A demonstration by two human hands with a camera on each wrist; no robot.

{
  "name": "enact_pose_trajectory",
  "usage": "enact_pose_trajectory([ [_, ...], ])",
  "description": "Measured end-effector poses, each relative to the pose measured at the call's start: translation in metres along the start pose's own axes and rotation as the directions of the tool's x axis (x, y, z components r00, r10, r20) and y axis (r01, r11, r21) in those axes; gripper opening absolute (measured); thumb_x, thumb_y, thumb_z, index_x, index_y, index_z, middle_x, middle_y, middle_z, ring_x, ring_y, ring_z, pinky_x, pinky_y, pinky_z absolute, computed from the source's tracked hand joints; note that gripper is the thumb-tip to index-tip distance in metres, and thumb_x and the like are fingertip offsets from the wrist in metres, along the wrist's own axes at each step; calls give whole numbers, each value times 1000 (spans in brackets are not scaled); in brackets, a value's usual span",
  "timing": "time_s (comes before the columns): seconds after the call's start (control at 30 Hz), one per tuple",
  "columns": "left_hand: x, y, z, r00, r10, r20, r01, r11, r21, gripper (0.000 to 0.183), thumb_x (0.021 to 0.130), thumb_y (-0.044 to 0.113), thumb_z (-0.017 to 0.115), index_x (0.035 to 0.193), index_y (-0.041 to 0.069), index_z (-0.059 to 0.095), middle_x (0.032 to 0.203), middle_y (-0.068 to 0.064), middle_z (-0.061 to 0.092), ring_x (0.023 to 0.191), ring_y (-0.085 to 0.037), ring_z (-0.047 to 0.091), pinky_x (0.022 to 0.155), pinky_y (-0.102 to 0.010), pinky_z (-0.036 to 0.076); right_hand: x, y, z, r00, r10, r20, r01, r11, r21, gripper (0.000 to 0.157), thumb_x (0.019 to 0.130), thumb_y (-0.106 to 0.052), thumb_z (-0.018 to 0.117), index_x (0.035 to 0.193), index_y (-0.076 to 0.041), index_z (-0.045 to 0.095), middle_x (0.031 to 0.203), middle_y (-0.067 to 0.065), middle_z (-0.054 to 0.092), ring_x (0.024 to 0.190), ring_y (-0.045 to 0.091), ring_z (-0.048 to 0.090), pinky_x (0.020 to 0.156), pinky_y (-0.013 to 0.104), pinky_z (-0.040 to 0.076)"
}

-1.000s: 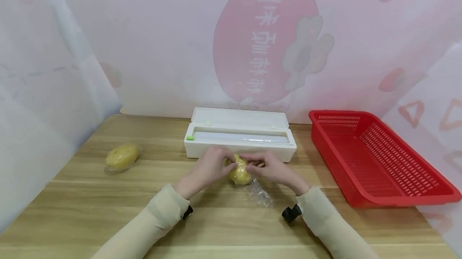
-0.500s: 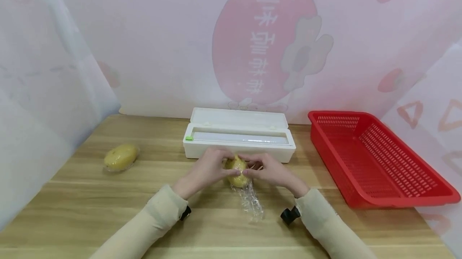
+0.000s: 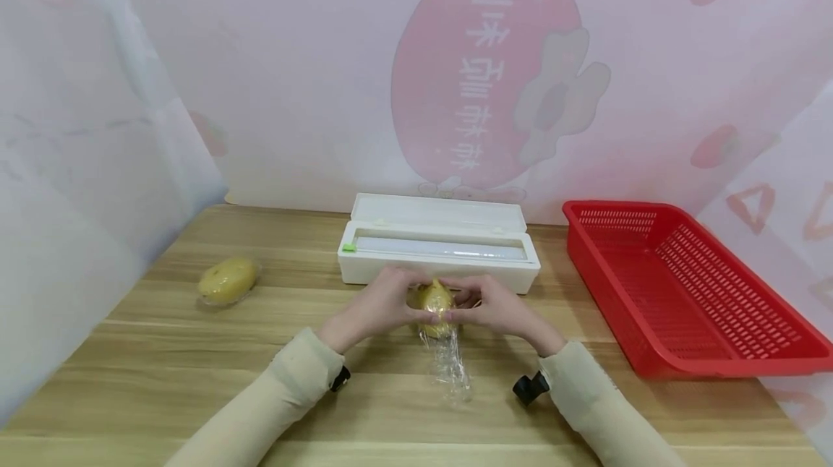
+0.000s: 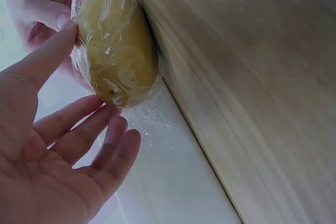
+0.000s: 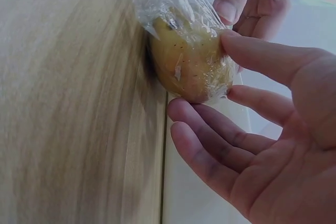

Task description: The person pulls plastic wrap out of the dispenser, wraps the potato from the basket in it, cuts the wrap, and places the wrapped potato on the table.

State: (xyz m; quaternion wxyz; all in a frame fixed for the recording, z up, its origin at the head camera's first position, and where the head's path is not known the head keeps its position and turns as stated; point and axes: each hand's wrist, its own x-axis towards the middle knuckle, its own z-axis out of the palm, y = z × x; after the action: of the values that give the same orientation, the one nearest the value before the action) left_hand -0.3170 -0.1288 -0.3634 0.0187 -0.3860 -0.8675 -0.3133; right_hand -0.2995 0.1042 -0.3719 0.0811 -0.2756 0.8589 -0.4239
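A yellow potato [image 3: 437,299] in clear plastic wrap lies at mid-table, between both hands. My left hand [image 3: 382,301] holds it from the left, thumb on the near side and fingertips at the far end. From the right, my right hand [image 3: 496,309] holds the same potato, its thumb [image 5: 252,51] pressing the film near the other thumb. A loose tail of plastic wrap [image 3: 450,373] trails from the potato toward me. In the left wrist view the film looks creased over the potato [image 4: 121,51]; the last fingers of that hand spread free below it.
Just behind the hands stands a white cling film box [image 3: 364,272], lid raised, a roll inside. Another wrapped potato [image 3: 228,280] rests on the wooden table [image 3: 163,380] at left. A red plastic basket [image 3: 618,308] is at right, and a printed curtain hangs behind.
The potato has turned between my hands, and its film tail has swung from the lower right to point toward me. Both thumbs have come together on the potato's near side.
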Motion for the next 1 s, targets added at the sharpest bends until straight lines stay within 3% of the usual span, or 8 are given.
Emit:
enact_pose_trajectory([
  [0.17, 1, -3, 0, 1000, 25, 0, -25, 1000, -3, 53, 74, 33, 88, 117, 8, 69, 110, -1, 69, 100, -20, 62, 86, -36, 48, 0, 1, 0, 1000, 11, -10, -11, 1000, -11, 64, 85, -27, 79, 141, -8, 53, 92, 1, 71, 82, 19, 66, 69, 33, 55],
  [0.37, 1, -4, 1, 999, 27, 24, -26, 1000, -15, 52, 74, 34, 87, 117, 11, 68, 101, 3, 68, 91, -16, 61, 80, -32, 47, 0, 1, -1, 1000, 11, -4, -11, 1000, -8, 62, 85, -23, 80, 140, -9, 55, 94, 2, 71, 86, 18, 66, 75, 31, 55],
  [0.53, 0, -5, 1, 999, 33, 36, -32, 999, -25, 55, 74, 34, 87, 120, 10, 67, 105, 2, 68, 92, -14, 61, 83, -35, 49, 1, 1, 0, 1000, 12, -1, -12, 1000, 9, 62, 85, -21, 80, 140, -8, 55, 94, 3, 71, 86, 18, 66, 76, 30, 55],
  [0.73, -1, -4, -2, 996, 60, 62, -58, 998, -23, 58, 71, 31, 89, 120, 8, 67, 106, 1, 68, 92, -15, 61, 81, -34, 50, 0, -1, 1, 999, 35, -12, -34, 999, 24, 63, 82, -20, 82, 138, -7, 57, 87, 3, 71, 79, 20, 66, 66, 34, 55],
  [1.0, -1, -5, -2, 995, 15, 98, -12, 1000, -25, 62, 73, 33, 88, 125, 9, 66, 113, 1, 67, 98, -13, 60, 87, -34, 49, 0, -3, 2, 997, 75, -38, -74, 997, 23, 62, 81, -23, 83, 136, -9, 59, 85, 1, 71, 77, 19, 65, 63, 35, 53],
])
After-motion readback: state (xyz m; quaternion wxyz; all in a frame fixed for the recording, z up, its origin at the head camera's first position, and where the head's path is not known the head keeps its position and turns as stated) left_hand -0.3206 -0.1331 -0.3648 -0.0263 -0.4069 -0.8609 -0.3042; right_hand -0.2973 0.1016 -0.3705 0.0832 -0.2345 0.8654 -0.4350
